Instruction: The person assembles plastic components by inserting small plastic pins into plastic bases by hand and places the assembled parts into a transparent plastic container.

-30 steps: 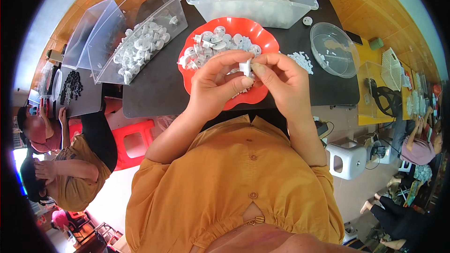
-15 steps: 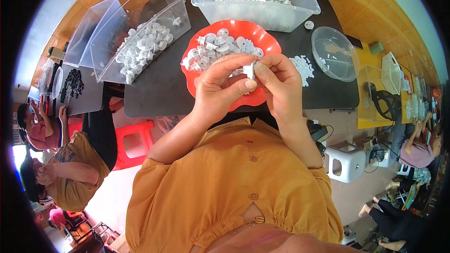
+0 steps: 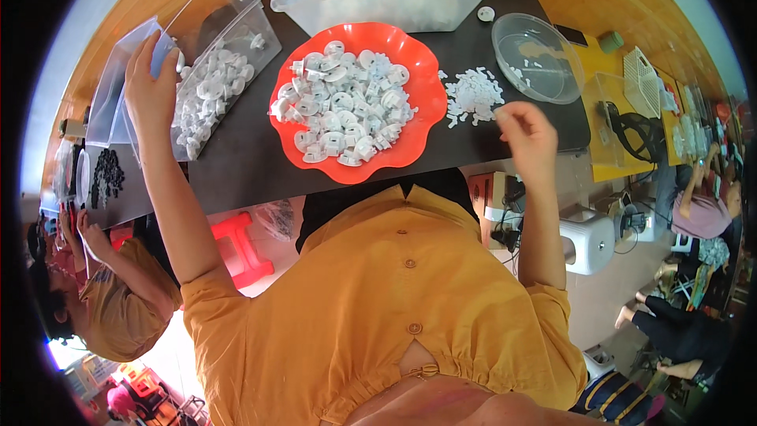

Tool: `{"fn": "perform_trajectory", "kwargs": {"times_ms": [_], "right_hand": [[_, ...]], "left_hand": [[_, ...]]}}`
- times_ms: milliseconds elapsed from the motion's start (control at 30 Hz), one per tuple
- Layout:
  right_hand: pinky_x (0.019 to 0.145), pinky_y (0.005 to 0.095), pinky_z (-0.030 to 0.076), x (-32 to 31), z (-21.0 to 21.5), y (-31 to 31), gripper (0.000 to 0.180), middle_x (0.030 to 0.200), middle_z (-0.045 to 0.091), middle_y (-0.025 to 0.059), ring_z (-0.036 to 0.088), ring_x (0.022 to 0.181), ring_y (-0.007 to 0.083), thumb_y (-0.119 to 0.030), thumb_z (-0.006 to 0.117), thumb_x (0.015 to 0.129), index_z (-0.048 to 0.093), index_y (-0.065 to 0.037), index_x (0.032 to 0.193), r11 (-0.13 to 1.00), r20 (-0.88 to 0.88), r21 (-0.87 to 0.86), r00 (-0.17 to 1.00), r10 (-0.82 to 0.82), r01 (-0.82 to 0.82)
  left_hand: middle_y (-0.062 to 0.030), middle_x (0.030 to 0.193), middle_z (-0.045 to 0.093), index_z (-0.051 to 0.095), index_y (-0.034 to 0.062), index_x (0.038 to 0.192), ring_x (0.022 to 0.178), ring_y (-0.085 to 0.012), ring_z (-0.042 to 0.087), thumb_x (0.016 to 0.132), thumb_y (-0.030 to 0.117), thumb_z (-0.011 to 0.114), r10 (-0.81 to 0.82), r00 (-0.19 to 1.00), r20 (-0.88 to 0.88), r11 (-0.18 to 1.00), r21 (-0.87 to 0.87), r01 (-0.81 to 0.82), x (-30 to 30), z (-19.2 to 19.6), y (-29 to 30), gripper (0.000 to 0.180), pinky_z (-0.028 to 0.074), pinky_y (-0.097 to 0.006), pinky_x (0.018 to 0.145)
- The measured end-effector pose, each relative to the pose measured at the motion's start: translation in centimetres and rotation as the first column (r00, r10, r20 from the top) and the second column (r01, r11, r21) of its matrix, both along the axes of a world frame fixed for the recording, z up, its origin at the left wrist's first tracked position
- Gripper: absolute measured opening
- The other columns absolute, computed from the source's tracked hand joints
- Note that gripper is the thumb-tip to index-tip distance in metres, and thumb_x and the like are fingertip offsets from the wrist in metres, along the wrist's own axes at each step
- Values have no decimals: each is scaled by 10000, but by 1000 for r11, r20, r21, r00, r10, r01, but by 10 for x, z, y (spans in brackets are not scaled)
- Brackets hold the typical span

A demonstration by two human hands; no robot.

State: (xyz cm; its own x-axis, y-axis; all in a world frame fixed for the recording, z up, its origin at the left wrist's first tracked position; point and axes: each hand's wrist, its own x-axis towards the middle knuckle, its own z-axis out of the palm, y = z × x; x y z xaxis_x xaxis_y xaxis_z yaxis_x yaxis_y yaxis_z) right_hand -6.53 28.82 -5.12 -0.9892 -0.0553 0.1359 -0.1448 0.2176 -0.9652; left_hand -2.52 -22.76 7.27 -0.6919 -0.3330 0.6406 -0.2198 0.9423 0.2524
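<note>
My left hand [image 3: 150, 79] reaches out to the left, over the rim of a clear plastic box [image 3: 229, 39] that holds white plastic parts; its fingers are spread and I see nothing in them. At the right, my right hand [image 3: 524, 132] has its fingertips pinched together at the edge of a small pile of tiny white pieces [image 3: 471, 95] on the black table [image 3: 236, 166]. Whether a piece sits in that pinch is hidden. Between the hands stands a red scalloped tray [image 3: 422, 102] heaped with white round parts.
A large clear bin [image 3: 386, 0] of white parts stands at the back. A round clear lid [image 3: 536, 59] lies at the right. Another clear box [image 3: 110, 102] and a tray of black bits [image 3: 106, 177] are far left. A seated person [image 3: 118, 308] is at lower left.
Both hands were together over the red tray, holding a white part. Now they have parted: the left went out to the clear box, the right to the small white pile.
</note>
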Motion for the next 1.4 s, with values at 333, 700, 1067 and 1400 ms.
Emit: {"fn": "perform_trajectory", "kwargs": {"times_ms": [333,700,1067,1400], "right_hand": [[770,397,469,27,3,15,341,978,596,54,571,892,290,-224,834,686,726,-88,979,752,-447,655,767,460,-69],[799,396,473,31,-22,23,189,922,662,58,613,874,277,-59,764,733,683,-73,903,826,-568,553,673,473,-113],[718,248,560,26,31,-77,166,969,669,71,646,817,95,18,666,915,633,27,1078,855,-255,-410,940,227,-318],[704,242,532,16,44,-132,120,1032,611,58,647,812,113,-26,691,914,636,25,1008,835,-364,-403,903,230,-375]], "left_hand": [[-119,1111,693,702,24,1077,1049,-248,654,866,36,699,-758,647,85,624,380,682,7,-33,183,212,511,-345,896],[-116,1014,643,689,47,1061,1019,-310,603,841,123,685,-724,324,609,570,264,778,-56,-76,220,232,479,-406,915],[-147,1180,627,472,-4,1376,971,-171,662,1043,130,466,-728,558,-399,-440,896,66,-16,-48,205,359,564,-276,872],[-128,1205,610,505,-32,1314,1057,-192,646,1045,161,484,-422,713,-560,-681,715,159,21,-53,213,332,564,-284,916]]}}
